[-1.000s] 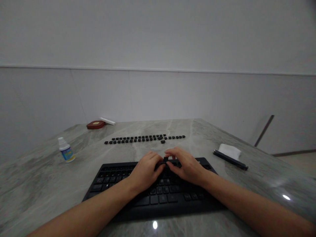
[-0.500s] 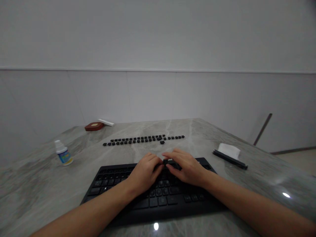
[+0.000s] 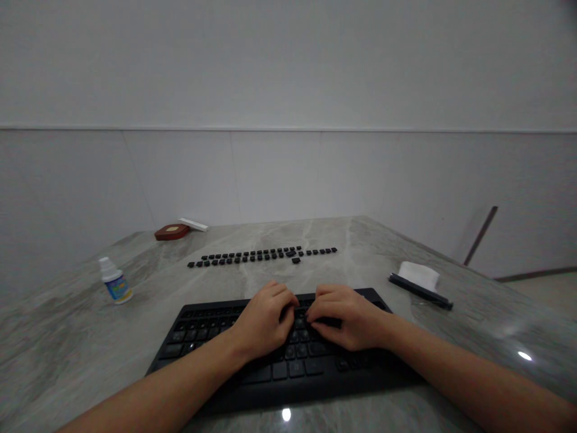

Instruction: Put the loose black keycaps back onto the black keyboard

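Observation:
A black keyboard (image 3: 270,397) lies on the marbled table, and several of its key positions at the upper left look bare of caps. Over its upper middle, my left hand (image 3: 268,316) is curled, with thumb and forefinger drawn together near the top rows. Just to the right, my right hand (image 3: 345,316) rests with bent fingers, its thumb and forefinger tips almost meeting over the keys. Whether a small keycap is between either pair of fingertips is hidden. Beyond the keyboard, loose black keycaps (image 3: 246,259) lie in rows on the table.
A white-capped spray bottle (image 3: 118,285) stands at left. A reddish-brown box (image 3: 172,232) and a white bar (image 3: 193,224) are at the back left. To the right, a black strip (image 3: 419,291) lies against a white tissue (image 3: 419,275). A pale wall (image 3: 288,174) rises behind.
The small black keycap seen between my fingertips is no longer visible. My right hand has come down and nearer, its fingers more curled; my left hand has barely shifted.

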Tool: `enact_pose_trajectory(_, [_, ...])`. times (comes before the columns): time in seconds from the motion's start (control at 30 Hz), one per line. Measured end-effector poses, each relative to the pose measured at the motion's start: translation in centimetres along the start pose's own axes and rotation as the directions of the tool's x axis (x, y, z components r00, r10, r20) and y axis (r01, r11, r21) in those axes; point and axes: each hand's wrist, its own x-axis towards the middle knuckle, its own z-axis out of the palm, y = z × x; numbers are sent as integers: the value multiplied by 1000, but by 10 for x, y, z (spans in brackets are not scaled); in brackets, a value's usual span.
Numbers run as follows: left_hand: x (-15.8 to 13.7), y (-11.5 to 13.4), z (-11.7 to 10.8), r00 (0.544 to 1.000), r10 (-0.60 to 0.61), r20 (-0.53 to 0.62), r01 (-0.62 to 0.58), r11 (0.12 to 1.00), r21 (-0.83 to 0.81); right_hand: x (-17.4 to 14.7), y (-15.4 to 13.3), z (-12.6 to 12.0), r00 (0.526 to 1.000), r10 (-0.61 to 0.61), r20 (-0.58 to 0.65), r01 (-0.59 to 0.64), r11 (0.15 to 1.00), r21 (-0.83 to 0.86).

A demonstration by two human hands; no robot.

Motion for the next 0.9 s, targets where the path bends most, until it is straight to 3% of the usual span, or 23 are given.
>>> enact_pose_trajectory(0.27, [0, 1, -1, 999, 46, 9, -45, 999, -4, 4, 1, -1, 997, -64, 52, 68, 995, -76])
enact_pose_trajectory(0.53, [-2, 4, -4, 974, 225, 31, -222, 971, -88, 5, -1, -2, 993, -93, 70, 101, 987, -123])
enact_pose_trajectory(0.9, [-2, 3, -5, 970, 241, 39, -237, 967, -88, 6, -5, -6, 992, -95, 82, 101, 991, -84])
